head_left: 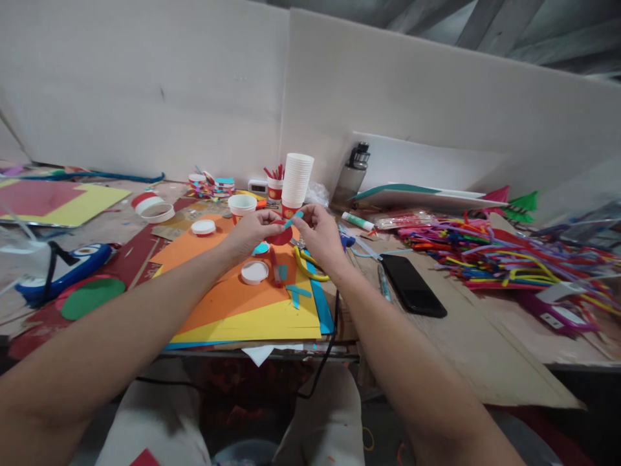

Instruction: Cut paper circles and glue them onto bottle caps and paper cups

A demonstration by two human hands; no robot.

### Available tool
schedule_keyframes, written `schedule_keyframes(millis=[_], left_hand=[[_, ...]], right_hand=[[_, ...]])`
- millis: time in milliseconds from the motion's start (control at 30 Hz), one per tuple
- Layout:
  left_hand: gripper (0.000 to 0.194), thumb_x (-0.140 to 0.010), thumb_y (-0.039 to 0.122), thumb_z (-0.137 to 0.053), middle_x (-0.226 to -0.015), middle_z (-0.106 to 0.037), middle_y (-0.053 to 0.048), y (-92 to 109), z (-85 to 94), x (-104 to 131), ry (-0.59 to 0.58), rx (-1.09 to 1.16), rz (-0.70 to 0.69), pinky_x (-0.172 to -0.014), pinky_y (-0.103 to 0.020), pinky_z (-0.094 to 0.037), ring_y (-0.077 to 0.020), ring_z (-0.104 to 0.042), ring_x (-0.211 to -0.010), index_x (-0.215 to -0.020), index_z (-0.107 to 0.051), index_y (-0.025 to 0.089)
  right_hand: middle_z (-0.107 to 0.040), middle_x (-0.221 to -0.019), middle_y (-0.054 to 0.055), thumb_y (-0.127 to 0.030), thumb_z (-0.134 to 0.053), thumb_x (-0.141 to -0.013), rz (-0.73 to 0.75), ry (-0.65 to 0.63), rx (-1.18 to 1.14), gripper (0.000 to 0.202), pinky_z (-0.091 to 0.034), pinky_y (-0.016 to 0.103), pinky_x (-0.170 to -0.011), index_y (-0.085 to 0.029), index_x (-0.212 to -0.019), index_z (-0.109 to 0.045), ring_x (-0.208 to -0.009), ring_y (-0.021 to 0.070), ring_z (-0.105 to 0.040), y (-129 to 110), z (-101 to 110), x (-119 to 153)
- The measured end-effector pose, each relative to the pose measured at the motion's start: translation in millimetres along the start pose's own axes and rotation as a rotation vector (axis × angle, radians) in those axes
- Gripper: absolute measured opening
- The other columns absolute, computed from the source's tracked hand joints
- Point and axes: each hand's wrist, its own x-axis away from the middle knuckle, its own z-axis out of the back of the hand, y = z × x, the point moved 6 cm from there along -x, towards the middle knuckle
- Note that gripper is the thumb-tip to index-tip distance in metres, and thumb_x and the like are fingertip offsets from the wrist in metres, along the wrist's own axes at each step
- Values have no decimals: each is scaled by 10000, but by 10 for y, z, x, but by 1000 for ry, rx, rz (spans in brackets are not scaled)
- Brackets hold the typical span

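Above the orange paper sheets (pixel 213 304), my left hand (pixel 255 232) pinches a small round red piece (pixel 280 237), which looks like paper or a cut cup part. A short blue paper strip (pixel 294 220) lies across its upper edge, gripped by the fingers of my right hand (pixel 316 232). Below my hands are a white round cut cup piece (pixel 255 272), a red pen-like stick (pixel 275 266) and loose blue paper strips (pixel 297 292). Yellow-handled scissors (pixel 306 264) lie just under my right hand, partly covered by it.
Behind my hands stand a tall stack of paper cups (pixel 297 176) and a single cup (pixel 242 206). To the right lie a glue stick (pixel 358 221), a black phone (pixel 412 285) and a heap of coloured pipe cleaners (pixel 485 249). A blue tape dispenser (pixel 68 272) sits left.
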Motion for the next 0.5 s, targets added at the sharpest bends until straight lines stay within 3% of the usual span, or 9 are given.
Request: schedule_keyframes(millis=[167, 500], left_hand=[[307, -599, 312, -806, -683, -623, 3, -45, 29, -12, 16, 77, 42, -574, -240, -429, -114, -578, -609, -773, -609, 152], [213, -542, 196, -722, -608, -570, 30, 1, 15, -17, 65, 76, 11, -552, -218, -361, -88, -511, -567, -684, -569, 153]], right_hand=[[-591, -760, -22, -330, -607, -780, -76, -87, -85, 163, -421, 249, -616, -190, -847, -556, -660, 109, -520, 74, -82, -7], [-524, -689, -38, -380, -568, -800, -109, -87, -112, 182, -393, 241, -562, -201, -804, -540, -603, 100, -460, 29, -80, 12]])
